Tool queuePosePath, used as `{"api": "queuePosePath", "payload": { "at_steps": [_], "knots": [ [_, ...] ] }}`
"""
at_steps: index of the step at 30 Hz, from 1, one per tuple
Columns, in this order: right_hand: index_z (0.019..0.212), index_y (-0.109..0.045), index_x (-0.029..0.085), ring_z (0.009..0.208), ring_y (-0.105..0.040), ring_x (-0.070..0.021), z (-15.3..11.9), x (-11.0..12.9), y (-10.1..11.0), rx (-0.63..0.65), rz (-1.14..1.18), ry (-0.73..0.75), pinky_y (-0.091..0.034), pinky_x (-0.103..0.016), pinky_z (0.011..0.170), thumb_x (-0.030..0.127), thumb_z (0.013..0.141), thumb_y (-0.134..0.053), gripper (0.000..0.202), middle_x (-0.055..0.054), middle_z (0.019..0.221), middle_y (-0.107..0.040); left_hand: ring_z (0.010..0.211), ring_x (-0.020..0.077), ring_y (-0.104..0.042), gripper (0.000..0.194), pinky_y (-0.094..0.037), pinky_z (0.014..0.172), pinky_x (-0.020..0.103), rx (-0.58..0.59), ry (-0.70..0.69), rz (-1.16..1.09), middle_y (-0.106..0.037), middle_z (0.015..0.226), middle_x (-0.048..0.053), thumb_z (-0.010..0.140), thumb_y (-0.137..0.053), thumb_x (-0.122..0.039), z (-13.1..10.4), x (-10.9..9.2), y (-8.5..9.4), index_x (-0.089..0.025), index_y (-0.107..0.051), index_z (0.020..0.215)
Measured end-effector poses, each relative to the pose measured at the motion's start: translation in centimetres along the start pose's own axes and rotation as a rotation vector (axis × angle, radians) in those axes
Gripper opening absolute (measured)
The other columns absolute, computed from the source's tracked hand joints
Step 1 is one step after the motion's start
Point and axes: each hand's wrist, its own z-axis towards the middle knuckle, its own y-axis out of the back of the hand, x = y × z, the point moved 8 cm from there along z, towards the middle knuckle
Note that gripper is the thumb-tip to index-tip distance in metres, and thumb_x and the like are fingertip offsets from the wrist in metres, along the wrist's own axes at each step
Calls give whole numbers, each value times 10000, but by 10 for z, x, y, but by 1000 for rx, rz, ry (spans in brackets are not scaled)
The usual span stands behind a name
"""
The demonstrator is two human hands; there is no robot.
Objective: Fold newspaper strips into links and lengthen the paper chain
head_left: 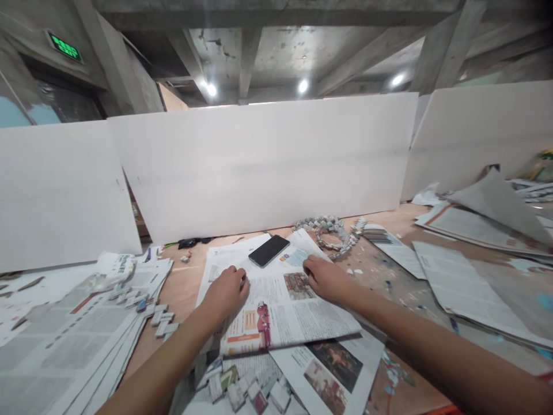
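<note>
A printed newspaper (298, 317) lies in front of me, its near edge raised over other sheets. My left hand (231, 288) rests on its left part with the fingers curled in. On the right part sits my right hand (324, 278), closed, its thumb and forefinger together beside a printed photo. Whatever is between the fingers of either hand is hidden. A dark smartphone (269, 251) lies screen up on the paper, beyond and between both hands, untouched. Nearer to me is a woven chain of folded paper pieces (246, 392), next to a loose printed sheet (332, 369).
White boards (268, 167) stand upright along the back of the table. Paper-chain rings (330, 236) lie behind my right hand. A newspaper stack (86, 328) with another folded-paper chain (162, 320) is at left. More sheets (466, 288) spread out at right.
</note>
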Motion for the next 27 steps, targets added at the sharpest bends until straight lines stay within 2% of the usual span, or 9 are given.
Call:
{"api": "queuePosePath", "payload": {
  "at_steps": [2,5,7,9,14,20,22,25,27],
  "knots": [
    [992,-656,143,927,-610,-228,-1,4,5,28,0,-23,-404,-291,754,299,918,-461,260,-126,1036,-653,939,263,-632,362,-473,732,316,28,5,5,-644,1012,116,933,-431,-460,0,-6,4,-179,-645,1011],
    [997,-697,96,972,-620,-300,-3,13,11,74,-9,-71,-423,-348,792,516,933,-392,523,-196,1027,-681,974,327,-626,536,-491,766,366,58,35,31,-661,1035,172,846,-508,-619,-2,-19,7,-130,-672,992],
    [997,-715,74,994,-619,-334,-6,21,13,91,-19,-110,-431,-381,807,612,930,-321,670,-227,1024,-687,1013,360,-611,589,-492,795,396,59,64,56,-660,1056,208,825,-532,-633,-6,-30,8,-96,-675,1021],
    [1029,-713,68,1007,-615,-350,-11,29,14,93,-31,-153,-436,-406,811,644,920,-304,715,-238,1058,-681,1039,377,-598,603,-487,820,418,51,90,79,-653,1072,235,840,-528,-604,-11,-39,8,-60,-669,1057],
    [1122,-682,53,1045,-579,-380,-28,48,12,66,-64,-203,-423,-484,851,579,894,-400,639,-247,1118,-659,1090,392,-552,630,-453,885,463,5,116,108,-621,1119,265,892,-458,-565,-23,-50,1,-3,-638,1113],
    [1177,-639,38,1092,-529,-380,-40,57,2,-11,-105,-233,-379,-508,884,501,944,-339,599,-270,1154,-629,1109,392,-510,578,-403,923,503,-91,117,123,-580,1138,253,948,-395,-500,-37,-51,-1,1,-569,1178],
    [1179,-631,35,1083,-526,-378,-43,57,1,-38,-113,-236,-368,-519,891,489,954,-333,588,-270,1150,-625,1129,378,-491,477,-394,931,494,-116,75,122,-553,1178,226,965,-403,-419,-39,-58,0,-37,-526,1222],
    [1190,-614,39,1090,-512,-376,-45,60,1,-75,-114,-207,-363,-522,895,453,971,-328,549,-263,1180,-606,1110,298,-511,268,-421,904,404,-91,-34,104,-560,1177,144,964,-392,-182,-38,-76,-5,-137,-522,1194],
    [1231,-583,54,1141,-476,-373,-46,64,2,-100,-110,-163,-353,-515,917,407,980,-338,497,-252,1259,-564,1069,263,-536,277,-441,866,357,-53,-86,86,-580,1135,116,932,-374,-63,-35,-86,-11,-159,-536,1136]
  ]
}}
